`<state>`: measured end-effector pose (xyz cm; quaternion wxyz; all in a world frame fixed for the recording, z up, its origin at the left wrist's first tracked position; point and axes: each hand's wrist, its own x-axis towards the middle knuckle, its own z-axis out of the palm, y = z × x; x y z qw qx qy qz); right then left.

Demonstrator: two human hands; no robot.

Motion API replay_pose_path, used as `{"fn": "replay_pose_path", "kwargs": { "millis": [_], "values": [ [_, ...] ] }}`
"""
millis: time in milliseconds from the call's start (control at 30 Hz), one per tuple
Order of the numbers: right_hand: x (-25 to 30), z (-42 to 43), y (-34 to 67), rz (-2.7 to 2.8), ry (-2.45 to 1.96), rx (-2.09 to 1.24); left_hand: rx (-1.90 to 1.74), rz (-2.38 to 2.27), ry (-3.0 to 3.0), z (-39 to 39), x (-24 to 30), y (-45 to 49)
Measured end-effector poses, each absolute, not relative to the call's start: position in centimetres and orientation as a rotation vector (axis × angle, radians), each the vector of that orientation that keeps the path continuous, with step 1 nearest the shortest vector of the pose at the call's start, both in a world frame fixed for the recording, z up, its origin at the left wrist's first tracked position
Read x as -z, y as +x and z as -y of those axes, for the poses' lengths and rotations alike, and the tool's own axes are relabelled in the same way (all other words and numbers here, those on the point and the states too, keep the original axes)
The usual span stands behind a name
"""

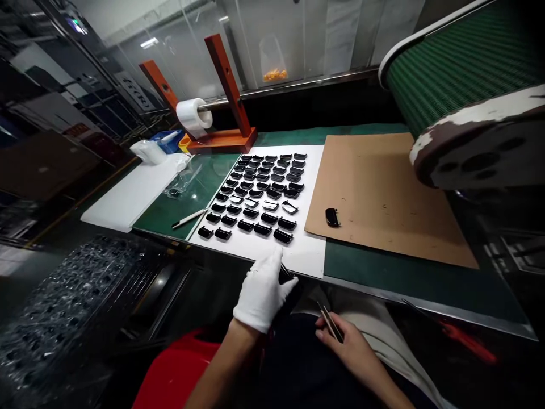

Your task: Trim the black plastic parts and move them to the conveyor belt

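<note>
My left hand (pixel 260 291), in a white glove, is closed around a small glossy black part (pixel 284 275) just off the table's front edge. The fingers cover much of it. My bare right hand (pixel 352 345) pinches a pair of tweezers (pixel 331 325) over my lap, tips pointing up and away from me. Ahead of both hands, a white sheet (pixel 310 255) bears rows of similar black plastic parts (pixel 263 229), a few showing bright reflections. One more black part (pixel 331 217) lies alone on a brown cardboard sheet (pixel 383 193), right of the white sheet.
A white pen-like tool (pixel 188 219) rests left of the rows. Behind stands an orange-red wooden stand (pixel 230 85) with a roll of clear film (pixel 193 116). A green conveyor belt (pixel 472 68) overhangs the right side. Bagged parts (pixel 63 301) fill the lower left, near a red stool (pixel 179 369).
</note>
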<state>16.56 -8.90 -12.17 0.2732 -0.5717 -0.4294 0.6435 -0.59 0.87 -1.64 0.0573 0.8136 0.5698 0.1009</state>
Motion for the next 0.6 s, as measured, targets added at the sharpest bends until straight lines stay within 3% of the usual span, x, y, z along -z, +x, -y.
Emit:
{"fn": "replay_pose_path", "kwargs": {
  "millis": [367,600],
  "values": [
    [12.3,9.5,16.3,1.07,-1.54,-1.691,-0.185,-1.131,2.636,-15.0,0.7,11.6],
    [14.6,9.6,17.3,1.014,-1.561,-1.606,-0.028,-0.97,2.657,-16.4,2.3,16.7]
  ]
}}
